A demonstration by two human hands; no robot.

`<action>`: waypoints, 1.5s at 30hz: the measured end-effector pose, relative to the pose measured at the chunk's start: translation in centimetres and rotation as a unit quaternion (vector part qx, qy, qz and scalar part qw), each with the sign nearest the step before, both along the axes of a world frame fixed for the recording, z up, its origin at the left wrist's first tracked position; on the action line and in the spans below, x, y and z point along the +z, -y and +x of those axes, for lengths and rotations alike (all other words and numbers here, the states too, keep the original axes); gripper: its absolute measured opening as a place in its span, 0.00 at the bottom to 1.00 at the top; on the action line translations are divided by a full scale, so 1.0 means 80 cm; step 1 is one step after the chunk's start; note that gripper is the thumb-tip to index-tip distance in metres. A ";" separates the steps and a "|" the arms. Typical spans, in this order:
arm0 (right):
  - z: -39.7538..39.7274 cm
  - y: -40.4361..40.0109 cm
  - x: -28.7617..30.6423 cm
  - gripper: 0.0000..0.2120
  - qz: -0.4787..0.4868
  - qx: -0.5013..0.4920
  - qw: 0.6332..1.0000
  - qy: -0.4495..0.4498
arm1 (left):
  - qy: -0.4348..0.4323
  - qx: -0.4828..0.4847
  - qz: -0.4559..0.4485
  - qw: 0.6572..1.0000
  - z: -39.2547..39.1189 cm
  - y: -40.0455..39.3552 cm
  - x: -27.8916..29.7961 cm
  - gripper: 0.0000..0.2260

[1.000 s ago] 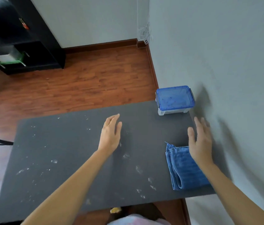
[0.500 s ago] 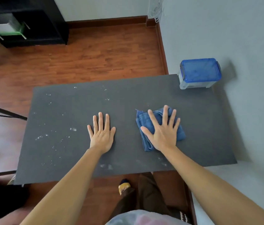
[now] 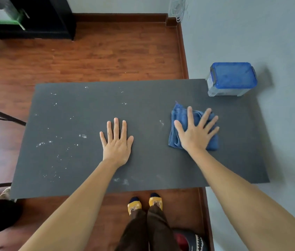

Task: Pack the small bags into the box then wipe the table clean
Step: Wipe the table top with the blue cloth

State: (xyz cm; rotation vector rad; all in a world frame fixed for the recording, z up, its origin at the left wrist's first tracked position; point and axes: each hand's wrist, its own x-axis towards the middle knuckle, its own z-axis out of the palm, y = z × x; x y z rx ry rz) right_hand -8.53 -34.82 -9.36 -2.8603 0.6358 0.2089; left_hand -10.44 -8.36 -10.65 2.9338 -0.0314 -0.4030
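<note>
A dark grey table (image 3: 143, 98) carries white crumbs and smears (image 3: 83, 136), mostly on its left half. My right hand (image 3: 195, 133) lies flat with fingers spread on a folded blue cloth (image 3: 179, 115) on the table's right half. My left hand (image 3: 117, 142) rests palm down on the bare table near the middle, fingers apart, holding nothing. A clear box with a blue lid (image 3: 232, 77) stands shut at the far right corner, apart from the cloth. No small bags are in view.
A grey wall (image 3: 270, 42) runs along the table's right side. A black shelf unit (image 3: 34, 19) stands on the wooden floor at the far left. My feet (image 3: 145, 203) are at the table's near edge, with a slipper (image 3: 190, 240) beside them.
My right hand came down flat on the cloth and slid it in from the near right edge toward the middle. My left hand settled flat on the table. The view tilted downward.
</note>
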 end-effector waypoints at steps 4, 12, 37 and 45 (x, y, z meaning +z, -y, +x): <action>-0.098 -0.031 -0.018 0.33 -0.046 0.212 0.976 0.020 | -0.007 0.002 -0.007 1.000 -0.002 0.001 0.000 0.27; -0.020 0.063 0.010 0.44 0.002 -0.101 0.995 -0.010 | 0.005 0.003 -0.006 1.000 -0.002 0.002 0.000 0.28; -0.135 -0.021 -0.014 0.33 -0.071 0.278 0.957 0.039 | -0.061 -0.027 -0.060 0.996 -0.006 -0.009 0.027 0.26; -0.041 -0.036 0.006 0.33 0.012 0.049 0.998 0.043 | 0.102 0.256 -0.095 0.957 -0.154 -0.124 0.042 0.27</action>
